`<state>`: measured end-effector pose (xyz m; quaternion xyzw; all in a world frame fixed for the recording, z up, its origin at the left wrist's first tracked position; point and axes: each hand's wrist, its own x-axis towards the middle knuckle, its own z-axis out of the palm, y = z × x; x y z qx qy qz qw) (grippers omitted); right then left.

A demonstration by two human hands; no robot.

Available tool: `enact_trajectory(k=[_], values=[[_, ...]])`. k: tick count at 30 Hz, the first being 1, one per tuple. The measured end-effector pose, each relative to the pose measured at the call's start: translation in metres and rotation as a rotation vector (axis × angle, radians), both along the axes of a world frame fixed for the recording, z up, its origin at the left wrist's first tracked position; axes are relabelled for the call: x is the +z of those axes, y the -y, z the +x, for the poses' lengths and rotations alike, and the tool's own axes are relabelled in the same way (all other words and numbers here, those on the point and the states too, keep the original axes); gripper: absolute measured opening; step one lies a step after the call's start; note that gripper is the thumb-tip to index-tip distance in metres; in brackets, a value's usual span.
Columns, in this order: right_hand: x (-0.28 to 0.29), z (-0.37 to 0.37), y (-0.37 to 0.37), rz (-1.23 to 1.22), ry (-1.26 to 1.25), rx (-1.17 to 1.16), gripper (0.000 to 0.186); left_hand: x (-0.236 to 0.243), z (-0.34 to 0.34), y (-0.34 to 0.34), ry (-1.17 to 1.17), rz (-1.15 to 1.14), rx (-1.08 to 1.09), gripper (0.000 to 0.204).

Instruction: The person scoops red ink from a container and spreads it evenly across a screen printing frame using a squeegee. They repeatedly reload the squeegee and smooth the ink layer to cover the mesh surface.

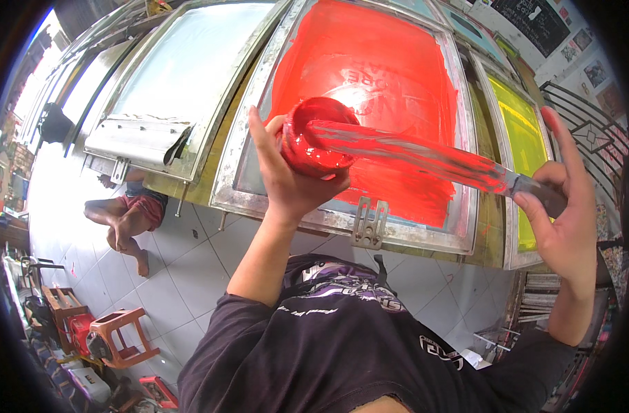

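My left hand [287,186] grips a round jar [313,157] coated in glossy red ink, held over a printing screen [397,55] spread with red ink inside a metal frame. My right hand [555,206] grasps the dark end of a long, flat spatula [424,157] smeared with red, some fingers raised. The spatula's far tip rests at the mouth of the jar, its blade crossing above the red screen. A metal clamp [369,224] sits on the frame's near edge.
A pale screen [184,62] with a metal bar is on the left, a yellow screen [517,131] on the right, both on the long table. At floor level on the left, another person's legs [122,220] show beneath the table edge, near plastic stools [118,330] on tiles.
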<state>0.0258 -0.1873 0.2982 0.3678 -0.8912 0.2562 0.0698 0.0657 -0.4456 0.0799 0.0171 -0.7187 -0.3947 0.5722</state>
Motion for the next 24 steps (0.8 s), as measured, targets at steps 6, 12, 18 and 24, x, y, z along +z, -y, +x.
enact_trajectory(k=[6, 12, 18, 24], values=[[-0.033, -0.006, -0.011, -0.055, -0.489, -0.002, 0.072, 0.007, 0.004, 0.003, 0.065, 0.22, -0.025, 0.126], [-0.04, -0.013, -0.036, 0.212, -1.008, 0.213, 0.06, 0.01, 0.004, 0.009, 0.103, 0.304, -0.066, 0.128], [-0.032, -0.01, -0.037, 0.344, -1.115, 0.453, 0.055, 0.008, 0.0, 0.014, 0.118, 0.282, -0.034, 0.135], [-0.022, -0.013, -0.044, 0.324, -1.109, 0.438, 0.06, 0.0, -0.005, 0.016, 0.074, 0.261, -0.039, 0.137]])
